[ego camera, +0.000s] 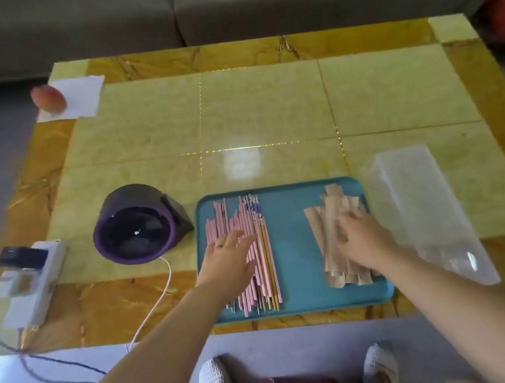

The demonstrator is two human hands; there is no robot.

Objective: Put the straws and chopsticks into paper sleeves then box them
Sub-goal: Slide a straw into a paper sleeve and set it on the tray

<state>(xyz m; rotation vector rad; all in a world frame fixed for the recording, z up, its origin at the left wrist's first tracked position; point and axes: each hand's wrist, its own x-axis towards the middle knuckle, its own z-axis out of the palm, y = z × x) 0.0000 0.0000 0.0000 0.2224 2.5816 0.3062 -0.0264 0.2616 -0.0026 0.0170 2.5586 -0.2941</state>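
A teal tray (292, 236) lies at the near edge of the table. On its left side is a heap of pink straws and chopsticks (247, 219). My left hand (230, 260) rests over that heap with fingers spread and straight. A pile of brown paper sleeves (335, 205) lies on the tray's right side. My right hand (362, 239) lies on the sleeves with fingers loosely extended; a grip is not visible. A clear plastic box (423, 207) stands on the table to the right of the tray.
A purple round fan (138, 228) sits left of the tray, its white cable (159, 294) trailing off the front edge. A power strip (30, 284) lies at the far left. A peach (49, 99) on white paper (81, 96) is at the back left. A grey sofa (229, 7) stands behind.
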